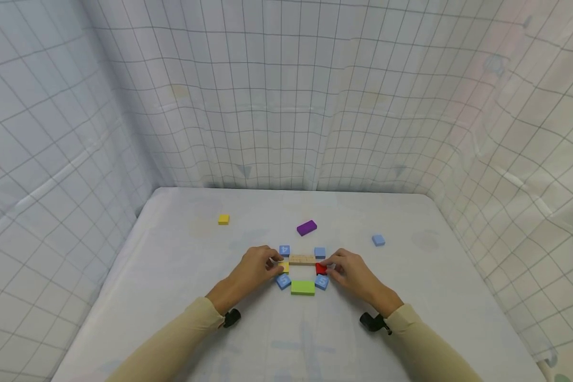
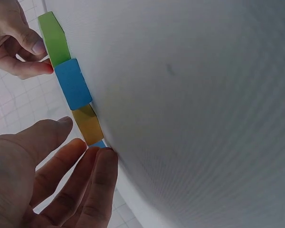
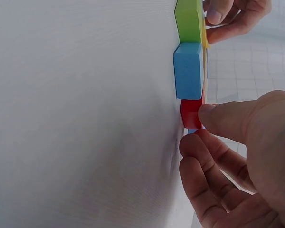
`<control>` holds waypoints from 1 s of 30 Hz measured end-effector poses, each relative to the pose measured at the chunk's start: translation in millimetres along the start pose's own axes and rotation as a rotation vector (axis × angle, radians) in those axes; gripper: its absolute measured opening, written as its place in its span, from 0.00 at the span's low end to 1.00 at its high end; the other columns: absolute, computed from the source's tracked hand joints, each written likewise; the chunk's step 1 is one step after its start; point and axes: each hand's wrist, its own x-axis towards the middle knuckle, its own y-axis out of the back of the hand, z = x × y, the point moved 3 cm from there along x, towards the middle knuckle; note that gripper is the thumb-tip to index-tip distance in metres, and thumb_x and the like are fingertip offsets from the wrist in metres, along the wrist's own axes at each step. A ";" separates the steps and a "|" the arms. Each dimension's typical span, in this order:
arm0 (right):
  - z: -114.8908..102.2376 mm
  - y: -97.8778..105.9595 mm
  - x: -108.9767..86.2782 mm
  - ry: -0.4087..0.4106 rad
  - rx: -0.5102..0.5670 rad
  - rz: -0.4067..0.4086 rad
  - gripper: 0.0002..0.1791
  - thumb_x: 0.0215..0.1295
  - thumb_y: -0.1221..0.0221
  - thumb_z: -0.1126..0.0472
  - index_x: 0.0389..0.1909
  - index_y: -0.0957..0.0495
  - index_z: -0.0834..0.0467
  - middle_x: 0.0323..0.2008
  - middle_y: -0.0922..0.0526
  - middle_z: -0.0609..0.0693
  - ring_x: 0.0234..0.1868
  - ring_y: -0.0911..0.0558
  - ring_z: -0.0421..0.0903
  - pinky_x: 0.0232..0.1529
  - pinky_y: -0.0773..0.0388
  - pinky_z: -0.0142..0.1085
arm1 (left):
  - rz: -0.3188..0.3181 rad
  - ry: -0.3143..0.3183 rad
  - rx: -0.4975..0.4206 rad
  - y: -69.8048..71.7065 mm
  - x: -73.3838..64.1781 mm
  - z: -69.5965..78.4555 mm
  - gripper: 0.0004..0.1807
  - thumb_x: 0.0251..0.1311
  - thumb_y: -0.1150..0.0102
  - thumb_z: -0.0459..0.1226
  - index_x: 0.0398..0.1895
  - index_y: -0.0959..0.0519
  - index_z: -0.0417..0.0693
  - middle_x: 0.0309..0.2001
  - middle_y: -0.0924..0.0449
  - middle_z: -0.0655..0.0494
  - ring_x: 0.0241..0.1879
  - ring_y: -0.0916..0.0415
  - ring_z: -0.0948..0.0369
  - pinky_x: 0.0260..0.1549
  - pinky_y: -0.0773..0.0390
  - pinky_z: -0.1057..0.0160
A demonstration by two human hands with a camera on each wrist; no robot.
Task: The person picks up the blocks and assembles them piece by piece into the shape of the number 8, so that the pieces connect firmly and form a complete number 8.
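Left of the ring of blocks, my left hand [image 1: 258, 262] pinches a small yellow block [image 1: 285, 267] between thumb and fingertips. Opposite it, my right hand [image 1: 353, 273] holds a red block [image 1: 320, 269], the thumb lying on its top in the right wrist view. Between these two, toward the back, runs a plain wooden strip [image 1: 302, 260]. A blue tile marked 4 [image 1: 284, 250] and another blue tile [image 1: 320, 252] sit at the far corners. Slanted blue tiles marked 5, left [image 1: 283, 281] and right [image 1: 322, 281], flank a light green block [image 1: 303, 288] at the front.
Behind the ring lies a purple block [image 1: 307, 228]. A second yellow block [image 1: 224, 219] is at the back left, and a loose blue tile [image 1: 378, 240] at the right. White cloth covers the table [image 1: 172, 297]; grid-patterned curtains [image 1: 286, 106] surround it.
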 end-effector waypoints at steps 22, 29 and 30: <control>-6.1 -0.1 -0.7 0.009 0.003 0.012 0.12 0.76 0.25 0.70 0.56 0.06 0.59 0.52 0.08 0.54 0.44 0.14 0.42 0.48 0.11 0.32 | -0.001 -0.019 -0.001 -2.9 1.3 -3.0 0.06 0.73 0.19 0.34 0.49 0.05 0.44 0.46 0.05 0.53 0.42 0.11 0.64 0.48 0.06 0.60; -5.5 -0.8 -0.8 0.004 0.003 0.012 0.13 0.76 0.25 0.70 0.57 0.06 0.58 0.52 0.08 0.54 0.44 0.14 0.41 0.49 0.10 0.32 | 0.002 -0.013 0.003 -2.1 0.6 -2.1 0.06 0.73 0.19 0.34 0.49 0.05 0.44 0.46 0.05 0.53 0.42 0.12 0.64 0.49 0.06 0.60; -5.4 -1.0 -0.9 0.004 0.004 0.014 0.13 0.76 0.25 0.70 0.57 0.06 0.58 0.52 0.08 0.54 0.44 0.15 0.41 0.48 0.11 0.32 | 0.003 -0.016 0.002 -2.1 0.7 -2.2 0.06 0.73 0.19 0.34 0.49 0.05 0.44 0.46 0.05 0.53 0.42 0.11 0.64 0.48 0.06 0.60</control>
